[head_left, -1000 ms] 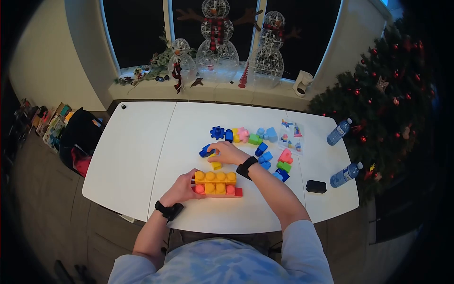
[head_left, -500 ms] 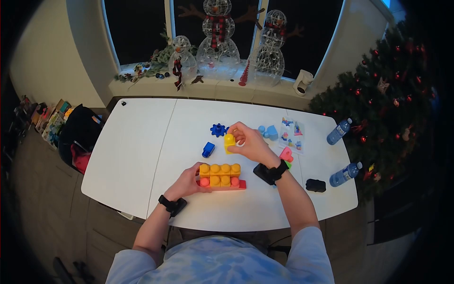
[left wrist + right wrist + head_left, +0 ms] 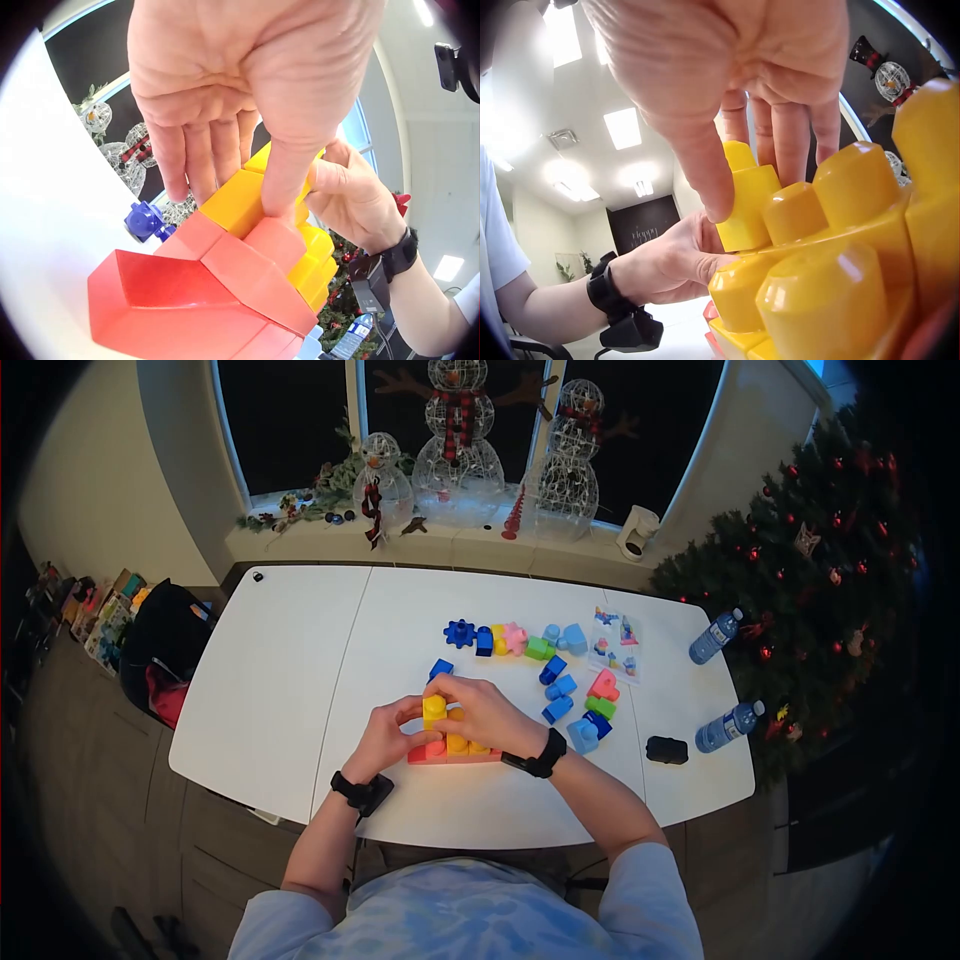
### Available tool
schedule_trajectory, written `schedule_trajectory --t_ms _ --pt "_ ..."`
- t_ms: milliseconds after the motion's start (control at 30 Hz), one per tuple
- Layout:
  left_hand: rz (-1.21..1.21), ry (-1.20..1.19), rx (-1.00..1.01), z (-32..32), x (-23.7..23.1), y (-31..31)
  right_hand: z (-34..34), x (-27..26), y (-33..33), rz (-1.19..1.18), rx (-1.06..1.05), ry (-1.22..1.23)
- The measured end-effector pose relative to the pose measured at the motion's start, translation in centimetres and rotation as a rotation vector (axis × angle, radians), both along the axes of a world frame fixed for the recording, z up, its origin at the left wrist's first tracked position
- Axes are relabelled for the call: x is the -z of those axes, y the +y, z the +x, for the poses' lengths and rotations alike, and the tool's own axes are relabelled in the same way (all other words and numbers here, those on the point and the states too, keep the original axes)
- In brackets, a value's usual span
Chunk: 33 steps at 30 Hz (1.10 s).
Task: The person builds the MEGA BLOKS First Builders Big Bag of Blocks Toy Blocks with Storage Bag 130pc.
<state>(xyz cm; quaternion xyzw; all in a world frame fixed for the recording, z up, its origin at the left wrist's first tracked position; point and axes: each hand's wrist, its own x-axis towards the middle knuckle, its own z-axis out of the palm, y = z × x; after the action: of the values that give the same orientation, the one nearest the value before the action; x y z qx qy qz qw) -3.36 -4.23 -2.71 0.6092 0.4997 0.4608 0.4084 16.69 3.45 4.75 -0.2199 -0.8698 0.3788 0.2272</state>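
Block stack, head view: red layer below, orange above, on the counter, near the person's edge.
Yellow block, head view: upright at the stack's left end, between both hands.
Right hand, head view: over the stack, fingers pinching the yellow block.
Left hand, head view: at the stack's left end, thumb nearest the red layer.
Loose pieces, head view: dark blue block just beyond the hands; blue gear farther off; picture sheet to the right.
Left hand, left wrist view: thumb at the front, by a red knob; other fingers extended behind; stack end held between.
Stack risk, left wrist view: a slack left hold could, in my judgement, let the stack skid or its layers part under a downward push.
Right hand, right wrist view: thumb on one side of the yellow block, fingers on the other; orange knobs beside it.
Yellow block risk, right wrist view: full seating cannot be told; an off-centre or tilted press might leave it crooked, and crowded fingers might get nipped beneath.
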Motion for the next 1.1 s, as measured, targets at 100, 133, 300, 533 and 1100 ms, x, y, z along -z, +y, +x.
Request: schedule_trajectory --t_ms 100,133,300,533,1100 --pt "0.013 0.02 -0.007 0.1 0.1 0.0 -0.1 0.4 -0.2 0.047 -0.003 -0.001" --pt "0.02 0.023 -0.012 0.1 -0.1 -0.1 -0.1 0.6 -0.2 0.079 -0.001 0.005" --pt "0.022 0.048 -0.03 0.4 -0.4 -0.1 -0.4 2.0 -0.3 0.096 0.024 0.019" --pt "0.017 0.008 -0.038 0.5 0.1 -0.1 2.9 -0.3 2.2 0.087 0.162 0.137" --pt "0.033 0.036 -0.075 0.5 -0.7 -0.5 13.2 9.4 13.9 0.461 0.418 -0.444"
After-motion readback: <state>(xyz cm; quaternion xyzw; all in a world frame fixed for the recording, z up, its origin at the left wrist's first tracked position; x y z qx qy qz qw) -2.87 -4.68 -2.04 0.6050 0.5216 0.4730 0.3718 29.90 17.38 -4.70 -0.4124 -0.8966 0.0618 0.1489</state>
